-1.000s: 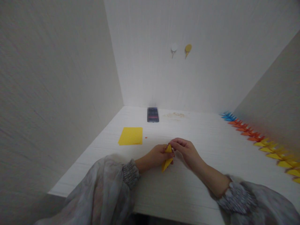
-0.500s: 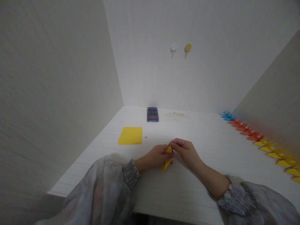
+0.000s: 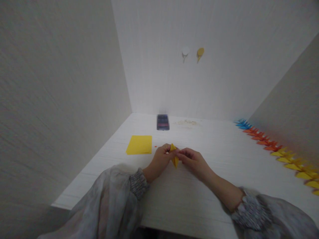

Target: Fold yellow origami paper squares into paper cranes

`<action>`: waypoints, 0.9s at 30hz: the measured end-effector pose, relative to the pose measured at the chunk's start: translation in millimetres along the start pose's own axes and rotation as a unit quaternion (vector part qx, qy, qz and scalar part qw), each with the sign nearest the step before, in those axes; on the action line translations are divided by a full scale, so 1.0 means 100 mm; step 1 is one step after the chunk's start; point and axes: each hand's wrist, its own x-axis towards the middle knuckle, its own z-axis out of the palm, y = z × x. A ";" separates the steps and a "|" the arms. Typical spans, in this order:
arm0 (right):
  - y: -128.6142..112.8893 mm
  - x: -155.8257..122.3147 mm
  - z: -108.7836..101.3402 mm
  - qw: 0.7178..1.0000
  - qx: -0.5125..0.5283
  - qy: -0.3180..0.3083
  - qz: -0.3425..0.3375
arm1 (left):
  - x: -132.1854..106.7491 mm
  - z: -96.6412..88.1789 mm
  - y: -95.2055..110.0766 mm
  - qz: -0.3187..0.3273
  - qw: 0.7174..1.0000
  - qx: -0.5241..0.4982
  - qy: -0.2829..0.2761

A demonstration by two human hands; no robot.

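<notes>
A small piece of folded yellow origami paper (image 3: 175, 161) stands upright between my hands, narrow and pointed at its lower end. My left hand (image 3: 162, 157) pinches it, with the thumb across its front. From the right, my right hand (image 3: 190, 156) has its thumb and fingertips closed at the paper's edge, close to the left thumb. The fingers partly cover the paper's middle. Left of my hands lies a stack of square yellow paper (image 3: 139, 144), and a tiny orange scrap (image 3: 156, 146) is beside it.
A row of folded paper cranes runs along the right wall: blue (image 3: 243, 124), orange (image 3: 263, 138) and yellow (image 3: 296, 164). A dark blurred-out rectangular object (image 3: 162, 122) lies near the back wall. Two hooks, one white (image 3: 185, 52) and one yellow (image 3: 200, 52), hang on that wall.
My left hand has turned and risen slightly, bringing the folded paper from a slanted to a more upright position. My right hand stays close, its fingertips now lower beside the paper.
</notes>
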 end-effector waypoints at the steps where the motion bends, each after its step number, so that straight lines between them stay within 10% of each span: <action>1: 0.00 0.00 0.01 1.000 0.001 -0.009 0.001 | 0.00 0.00 0.01 -0.001 1.000 -0.004 0.001; 19: 0.00 -0.04 0.00 0.994 0.100 -0.034 0.020 | -0.04 0.03 0.04 -0.082 0.980 -0.181 -0.014; 27: -0.07 -0.05 -0.01 0.999 -0.017 -0.026 -0.034 | -0.03 0.04 0.03 -0.084 0.982 -0.168 0.015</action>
